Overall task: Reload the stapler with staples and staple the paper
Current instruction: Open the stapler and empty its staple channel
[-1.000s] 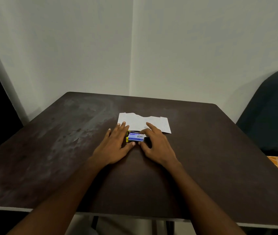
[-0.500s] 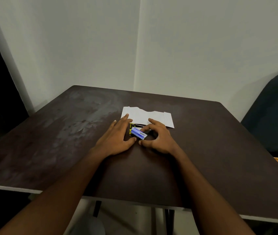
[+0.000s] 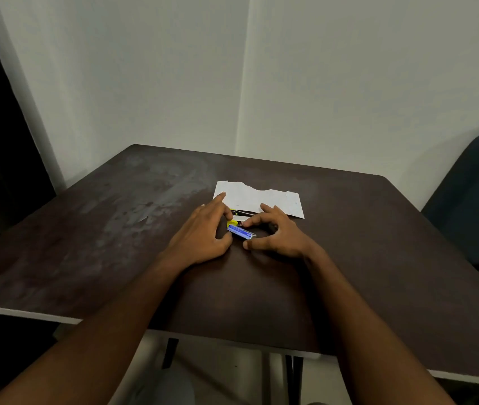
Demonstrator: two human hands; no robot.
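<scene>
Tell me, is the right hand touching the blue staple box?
Touching. In the head view, the right hand has its thumb and forefinger against the right end of the blue staple box.

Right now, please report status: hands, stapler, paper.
Left hand and right hand both on blue staple box. Yellow stapler behind it, untouched. Paper flat, unstapled. Nothing blocking.

Stapler point(image 3: 236, 213) mostly hidden behind left hand point(image 3: 203, 238); staple box point(image 3: 241, 231) print unreadable.

Plain room corner, likely home or office, bare white walls point(image 3: 150, 83), dark worn table point(image 3: 86, 229), upholstered chair point(image 3: 477, 206)
</scene>
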